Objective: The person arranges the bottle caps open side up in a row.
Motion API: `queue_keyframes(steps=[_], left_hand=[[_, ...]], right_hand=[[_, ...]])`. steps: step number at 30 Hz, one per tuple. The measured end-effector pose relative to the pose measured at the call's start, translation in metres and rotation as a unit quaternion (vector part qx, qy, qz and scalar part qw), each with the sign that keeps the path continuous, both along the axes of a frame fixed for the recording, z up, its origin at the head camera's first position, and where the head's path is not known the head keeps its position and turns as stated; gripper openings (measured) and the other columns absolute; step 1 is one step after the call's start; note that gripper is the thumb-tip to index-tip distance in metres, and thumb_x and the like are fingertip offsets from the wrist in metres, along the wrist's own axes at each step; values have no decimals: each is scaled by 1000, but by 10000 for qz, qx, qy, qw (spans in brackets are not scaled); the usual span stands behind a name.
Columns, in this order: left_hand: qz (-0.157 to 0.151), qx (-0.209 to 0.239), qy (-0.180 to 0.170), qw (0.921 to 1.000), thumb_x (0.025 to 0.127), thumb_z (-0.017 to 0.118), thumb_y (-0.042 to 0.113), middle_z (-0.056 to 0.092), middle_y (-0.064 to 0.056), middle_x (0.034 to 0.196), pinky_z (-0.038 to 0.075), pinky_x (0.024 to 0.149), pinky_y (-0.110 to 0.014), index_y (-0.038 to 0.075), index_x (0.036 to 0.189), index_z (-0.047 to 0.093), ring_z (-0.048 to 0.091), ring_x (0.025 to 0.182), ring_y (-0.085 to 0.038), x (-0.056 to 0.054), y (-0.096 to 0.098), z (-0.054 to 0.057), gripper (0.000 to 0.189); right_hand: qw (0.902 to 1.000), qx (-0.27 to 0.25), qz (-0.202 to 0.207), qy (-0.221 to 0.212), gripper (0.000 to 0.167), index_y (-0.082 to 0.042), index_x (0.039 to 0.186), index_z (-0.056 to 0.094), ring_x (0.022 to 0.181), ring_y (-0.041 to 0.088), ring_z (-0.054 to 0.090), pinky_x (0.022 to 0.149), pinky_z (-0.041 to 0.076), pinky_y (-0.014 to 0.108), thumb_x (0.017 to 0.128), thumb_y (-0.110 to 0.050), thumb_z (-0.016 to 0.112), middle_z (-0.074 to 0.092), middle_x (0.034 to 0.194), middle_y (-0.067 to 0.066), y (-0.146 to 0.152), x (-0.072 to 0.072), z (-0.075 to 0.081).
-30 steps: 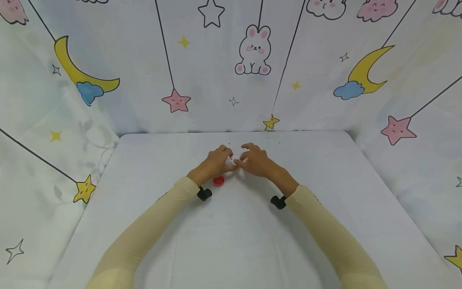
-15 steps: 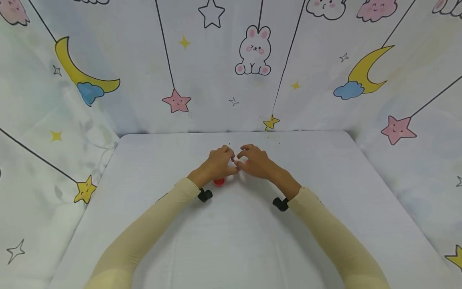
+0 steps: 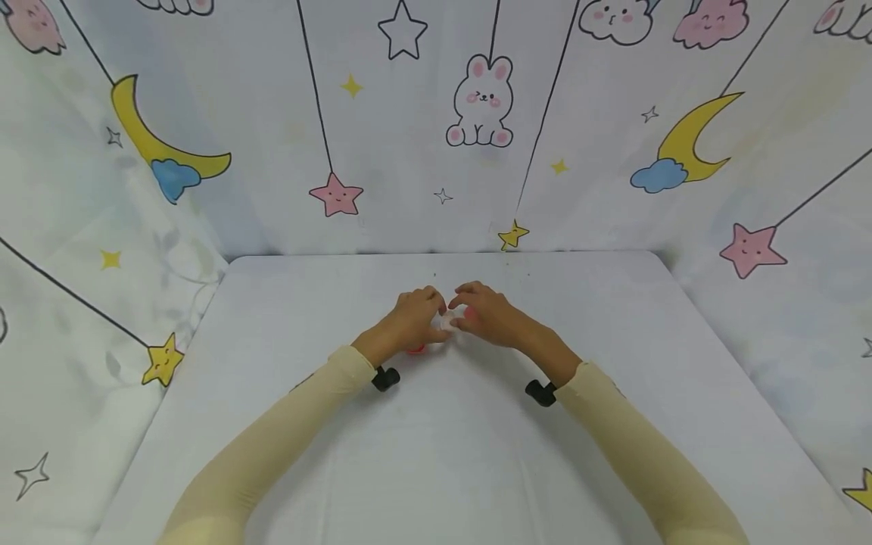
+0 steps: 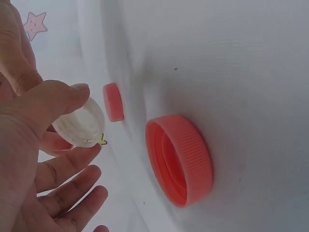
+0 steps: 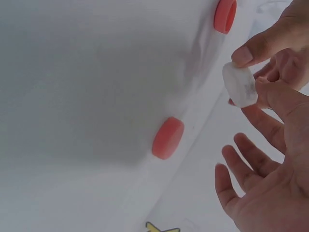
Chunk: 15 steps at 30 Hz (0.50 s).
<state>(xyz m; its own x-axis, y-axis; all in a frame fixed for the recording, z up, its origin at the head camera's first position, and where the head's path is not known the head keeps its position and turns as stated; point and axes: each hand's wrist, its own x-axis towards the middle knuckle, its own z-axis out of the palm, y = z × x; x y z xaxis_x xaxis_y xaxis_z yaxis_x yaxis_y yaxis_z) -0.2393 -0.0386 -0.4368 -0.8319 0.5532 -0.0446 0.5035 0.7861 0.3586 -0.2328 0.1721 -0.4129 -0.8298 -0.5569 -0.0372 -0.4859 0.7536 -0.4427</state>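
Both hands meet over the far middle of the table around a small white bottle cap (image 3: 447,322). My left hand (image 3: 411,318) pinches this cap (image 4: 87,121), its thumb on the upper rim and index fingertip at the lower edge. From the other side, my right hand (image 3: 493,318) holds the cap (image 5: 238,87) with thumb and index finger, the other fingers spread loosely. A red ribbed cap (image 4: 193,157) stands near the left hand, its hollow side showing. A second red cap (image 5: 168,137) lies by the right hand. In the head view the hands partly hide both red caps.
A white cloth covers the table (image 3: 436,454). Behind it and along the sides hangs a curtain (image 3: 409,136) printed with stars, moons and a rabbit. Black wrist cameras (image 3: 541,393) hang under both wrists.
Both hands have come slightly nearer the body, the right also a little rightward. More of the white cap shows between them, and the left hand covers more of the near red cap.
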Motion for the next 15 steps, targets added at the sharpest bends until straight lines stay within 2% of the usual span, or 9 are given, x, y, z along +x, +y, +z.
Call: queue_keyframes(steps=[8, 15], left_hand=[[-230, -22, 236, 9995, 96, 78, 37, 58, -9, 138, 36, 117, -55, 9, 123, 69, 56, 131, -30, 9, 3, -3, 40], [-338, -145, 389, 9986, 96, 79, 37, 58, -9, 137, 36, 117, -54, 11, 120, 69, 57, 131, -30, 14, 6, -8, 37]], right_hand=[[9995, 243, 18, -202, 41, -15, 137, 70, 146, 37, 45, 116, 32, 70, 101, -35, 73, 48, 157, 13, 12, 5, -8], [9991, 355, 163, -191, 38, -16, 133, 72, 144, 37, 48, 113, 36, 72, 99, -31, 77, 52, 154, 15, 15, 7, -16]])
